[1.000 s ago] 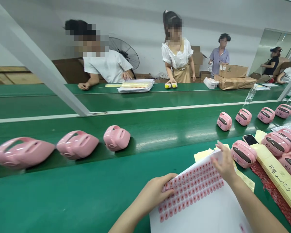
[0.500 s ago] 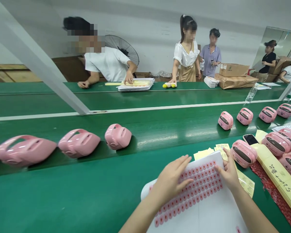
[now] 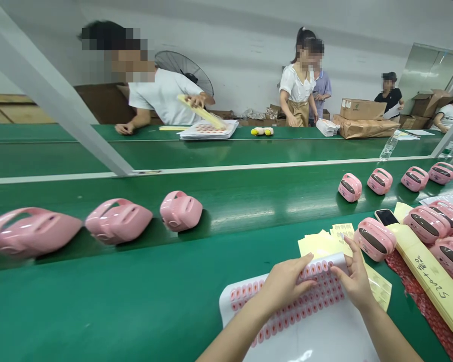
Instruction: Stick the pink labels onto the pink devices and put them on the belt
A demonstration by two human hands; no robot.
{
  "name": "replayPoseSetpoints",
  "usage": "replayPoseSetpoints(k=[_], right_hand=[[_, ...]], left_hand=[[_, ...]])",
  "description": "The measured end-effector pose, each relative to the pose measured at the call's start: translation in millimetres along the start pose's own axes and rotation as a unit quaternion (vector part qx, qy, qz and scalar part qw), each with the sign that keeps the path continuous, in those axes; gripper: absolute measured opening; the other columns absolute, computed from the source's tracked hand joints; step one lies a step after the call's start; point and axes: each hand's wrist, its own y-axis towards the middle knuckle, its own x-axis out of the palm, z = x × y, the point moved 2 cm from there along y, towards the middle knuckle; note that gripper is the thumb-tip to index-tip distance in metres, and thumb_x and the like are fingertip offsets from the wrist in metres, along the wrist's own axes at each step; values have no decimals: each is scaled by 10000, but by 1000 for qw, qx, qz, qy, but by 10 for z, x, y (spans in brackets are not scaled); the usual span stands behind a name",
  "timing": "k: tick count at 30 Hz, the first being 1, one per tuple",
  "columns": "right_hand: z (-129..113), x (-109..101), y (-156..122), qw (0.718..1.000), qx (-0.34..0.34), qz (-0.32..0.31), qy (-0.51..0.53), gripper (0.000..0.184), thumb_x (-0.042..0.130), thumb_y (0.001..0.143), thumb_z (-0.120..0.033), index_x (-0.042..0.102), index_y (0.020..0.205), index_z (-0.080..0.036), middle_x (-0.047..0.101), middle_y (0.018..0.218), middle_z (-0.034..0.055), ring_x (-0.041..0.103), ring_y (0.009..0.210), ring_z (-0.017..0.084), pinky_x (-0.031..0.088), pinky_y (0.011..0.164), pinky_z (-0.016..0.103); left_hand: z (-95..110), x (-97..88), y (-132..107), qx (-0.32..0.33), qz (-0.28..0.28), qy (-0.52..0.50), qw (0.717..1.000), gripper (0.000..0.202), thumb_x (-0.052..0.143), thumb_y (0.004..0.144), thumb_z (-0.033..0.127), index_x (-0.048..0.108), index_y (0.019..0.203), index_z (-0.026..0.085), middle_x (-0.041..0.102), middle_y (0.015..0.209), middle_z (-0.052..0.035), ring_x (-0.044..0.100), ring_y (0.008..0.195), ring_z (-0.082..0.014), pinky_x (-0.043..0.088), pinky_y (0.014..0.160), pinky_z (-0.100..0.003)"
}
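Observation:
A white sheet of small pink oval stickers (image 3: 309, 329) lies in front of me, its far edge curled up between my hands. My left hand (image 3: 285, 284) is closed at that curled edge, thumb on the printed side and fingers behind. At the far right corner, my right hand (image 3: 357, 279) pinches the sheet between thumb and fingers. The left-hand end of the sheet rests on the green surface. Yellow sticker sheets (image 3: 313, 245) lie just beyond my hands. Close to my right hand stands a pink rounded case with a handle and dark oval panel (image 3: 375, 239).
More pink cases (image 3: 181, 211) stand along the green belt (image 3: 249, 201). On the right are a phone (image 3: 386, 217), a yellow paper strip with handwriting (image 3: 430, 276), red wrap (image 3: 409, 284) and several cases. Across the belt, a person in white (image 3: 166, 98) handles sheets.
My left hand has moved right and taken the far edge, which now curls up. Across the belt, a co-worker has lifted a yellow sheet. Another person's hand has left the yellow-tipped items.

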Motion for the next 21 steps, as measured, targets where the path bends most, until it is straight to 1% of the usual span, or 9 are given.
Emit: replayPoseSetpoints(k=[3,6,9,11,12,14,16,18,21], right_hand=[[5,-18,-3,998,-13,-17,-58,621,458,856,-353,133,1366,-210,607,786,38,616,700,207,530,696,367],[-74,-89,7,976,-71,-4,-207,623,469,846,-373,175,1367,-201,538,799,40,567,719,214,513,707,391],[-236,-138,58,915,-174,2,-363,680,560,794,-361,217,1362,-212,531,1004,108,530,935,280,445,845,481],[-321,-101,113,875,-223,-69,-424,671,589,782,-299,249,1355,-220,540,1114,132,506,1036,301,417,887,489],[-344,-66,142,857,-234,-118,-443,647,584,787,-253,269,1351,-219,574,1098,125,532,1015,288,418,891,477],[-351,10,194,827,-232,-205,-470,592,541,805,-161,307,1346,-207,665,922,82,609,831,235,429,878,444],[-327,58,238,814,-208,-248,-482,567,518,807,-125,340,1341,-196,688,745,34,612,659,196,453,831,402],[-302,55,278,817,-172,-254,-489,570,540,789,-130,371,1330,-193,694,712,23,609,648,195,472,749,352],[-290,-14,327,825,-108,-253,-494,579,568,762,-118,401,1312,-195,708,751,20,615,729,209,465,675,303]], left_hand=[[14,-36,11,-30,-2,-18,999,465,629,747,308,546,1196,221,623,1184,-56,588,1050,-252,432,852,-314],[4,-59,23,-45,12,-23,999,330,621,735,285,631,1064,254,699,1036,-8,634,940,-230,448,744,-275],[4,-45,40,-40,12,-16,999,222,584,748,262,674,950,260,725,934,7,650,863,-214,437,662,-246],[17,-16,54,-33,8,-4,999,186,551,759,244,691,882,257,733,873,3,655,810,-212,426,640,-247],[25,1,60,-30,6,3,1000,186,531,765,231,695,849,256,734,848,0,656,785,-212,422,634,-250],[38,30,63,-25,1,17,1000,218,484,778,203,697,785,252,735,808,-6,657,746,-209,420,632,-255],[34,34,47,-20,-4,27,999,253,448,794,196,693,766,252,734,798,-8,658,739,-208,426,639,-260],[6,-5,4,-12,0,30,999,231,480,785,214,678,894,263,724,927,-13,648,850,-221,437,703,-272],[-78,-122,-95,-27,18,41,999,399,581,721,215,582,1117,256,635,1166,-32,569,1056,-242,416,832,-298]])
